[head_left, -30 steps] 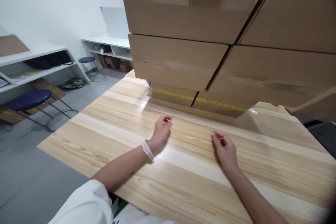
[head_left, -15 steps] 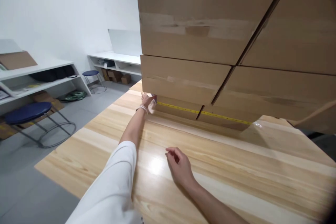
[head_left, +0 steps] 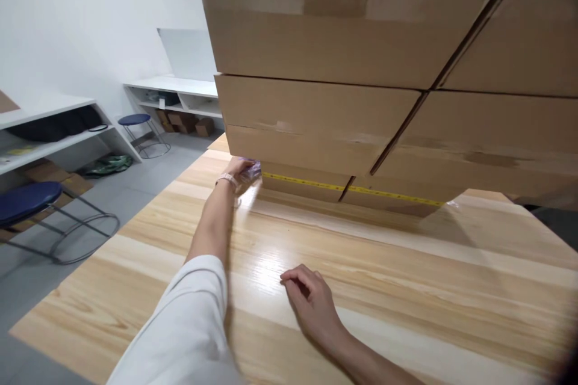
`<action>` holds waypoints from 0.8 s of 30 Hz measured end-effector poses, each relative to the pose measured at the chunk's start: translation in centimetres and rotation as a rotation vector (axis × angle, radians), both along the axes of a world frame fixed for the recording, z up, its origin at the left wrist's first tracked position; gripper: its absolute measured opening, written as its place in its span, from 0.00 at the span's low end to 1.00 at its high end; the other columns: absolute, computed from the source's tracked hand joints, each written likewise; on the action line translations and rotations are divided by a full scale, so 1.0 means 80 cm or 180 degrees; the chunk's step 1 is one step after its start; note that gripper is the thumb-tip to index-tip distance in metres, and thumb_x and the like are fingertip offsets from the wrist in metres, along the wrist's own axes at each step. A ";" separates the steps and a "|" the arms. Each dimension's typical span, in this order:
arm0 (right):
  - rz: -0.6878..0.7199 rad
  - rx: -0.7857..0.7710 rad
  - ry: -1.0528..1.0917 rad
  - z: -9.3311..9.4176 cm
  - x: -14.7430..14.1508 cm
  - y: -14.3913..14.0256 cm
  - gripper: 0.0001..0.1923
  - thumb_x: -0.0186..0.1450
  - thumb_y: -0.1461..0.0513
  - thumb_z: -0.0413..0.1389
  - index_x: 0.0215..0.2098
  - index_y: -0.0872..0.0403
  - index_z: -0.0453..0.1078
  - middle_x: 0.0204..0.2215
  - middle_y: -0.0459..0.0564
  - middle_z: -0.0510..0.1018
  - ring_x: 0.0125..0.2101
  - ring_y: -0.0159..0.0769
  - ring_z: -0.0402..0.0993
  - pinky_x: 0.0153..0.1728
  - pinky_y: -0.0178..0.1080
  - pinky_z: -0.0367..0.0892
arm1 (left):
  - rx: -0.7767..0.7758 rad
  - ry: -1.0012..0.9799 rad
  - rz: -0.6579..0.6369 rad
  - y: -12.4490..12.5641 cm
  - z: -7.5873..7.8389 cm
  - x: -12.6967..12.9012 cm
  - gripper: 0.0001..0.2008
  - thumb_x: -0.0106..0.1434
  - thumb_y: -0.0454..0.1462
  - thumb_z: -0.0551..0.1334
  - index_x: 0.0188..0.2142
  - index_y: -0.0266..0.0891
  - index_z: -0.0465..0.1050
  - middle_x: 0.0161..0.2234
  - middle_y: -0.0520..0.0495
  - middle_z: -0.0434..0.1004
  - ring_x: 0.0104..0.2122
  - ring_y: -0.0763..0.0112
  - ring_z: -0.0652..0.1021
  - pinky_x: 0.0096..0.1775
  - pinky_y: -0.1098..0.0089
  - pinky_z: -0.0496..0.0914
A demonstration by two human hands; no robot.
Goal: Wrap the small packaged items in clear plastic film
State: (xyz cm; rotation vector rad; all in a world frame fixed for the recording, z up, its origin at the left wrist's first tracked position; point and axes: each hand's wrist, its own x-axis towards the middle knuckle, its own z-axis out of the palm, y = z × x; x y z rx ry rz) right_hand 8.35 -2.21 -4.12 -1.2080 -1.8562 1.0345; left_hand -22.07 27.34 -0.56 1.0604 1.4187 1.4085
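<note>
My left hand reaches far across the wooden table to the lower left corner of a stack of large cardboard boxes. Its fingers close on a small clear purple-tinted object at the start of a yellow measuring tape, which runs along the bottom box's edge. My right hand rests on the table near me, fingers loosely curled, holding nothing.
The box stack fills the top and right of the view and overhangs the table. White shelves line the left wall. Two blue stools stand on the grey floor beside the table.
My left arm stretched from the table's middle to the box corner and took hold of the tape's end. My right hand drew back toward me and to the left.
</note>
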 end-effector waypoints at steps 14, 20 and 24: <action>-0.0449 -0.0448 0.1080 -0.013 0.000 0.002 0.19 0.69 0.49 0.55 0.51 0.51 0.74 0.43 0.52 0.80 0.37 0.39 0.73 0.39 0.41 0.68 | -0.0735 0.0449 -0.0611 -0.365 0.011 0.039 0.22 0.48 0.40 0.77 0.41 0.31 0.81 0.37 0.38 0.85 0.35 0.55 0.83 0.37 0.63 0.76; -0.1045 -0.0364 0.1825 -0.010 0.026 0.013 0.34 0.68 0.43 0.54 0.66 0.49 0.61 0.62 0.56 0.70 0.57 0.43 0.69 0.56 0.46 0.67 | 0.0829 0.2164 -0.1525 -0.373 0.018 0.185 0.26 0.60 0.40 0.68 0.59 0.44 0.74 0.60 0.37 0.73 0.60 0.48 0.72 0.62 0.45 0.63; -0.1533 -0.0061 0.1557 -0.015 0.095 0.014 0.38 0.67 0.42 0.55 0.69 0.48 0.56 0.66 0.57 0.63 0.62 0.45 0.64 0.61 0.49 0.63 | 0.0849 0.2561 -0.2815 -0.361 0.023 0.239 0.48 0.52 0.46 0.76 0.70 0.45 0.61 0.69 0.34 0.60 0.69 0.41 0.58 0.68 0.39 0.49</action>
